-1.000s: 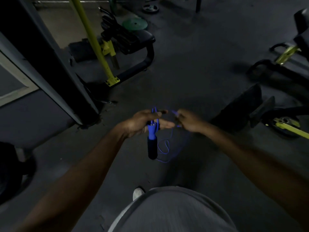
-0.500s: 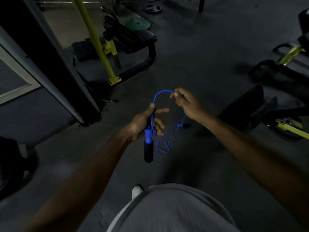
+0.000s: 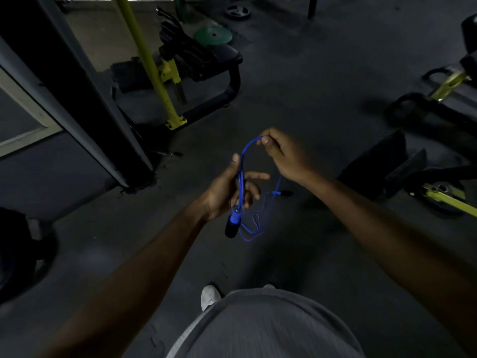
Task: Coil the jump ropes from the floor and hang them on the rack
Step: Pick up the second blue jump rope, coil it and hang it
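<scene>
As our left hand [image 3: 223,193] grips the gathered blue jump rope [image 3: 244,151] and our right hand [image 3: 285,157] pinches a loop, tail on the floor [image 3: 309,86], we are mid-coil; that loop seemingly goes left next.

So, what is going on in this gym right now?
A person is coiling a blue jump rope. The left hand grips the gathered strands, one handle hanging below it. The right hand pinches the rope and holds up an arch of it. The other handle and loose rope lie lower; it is not hung yet.
</scene>
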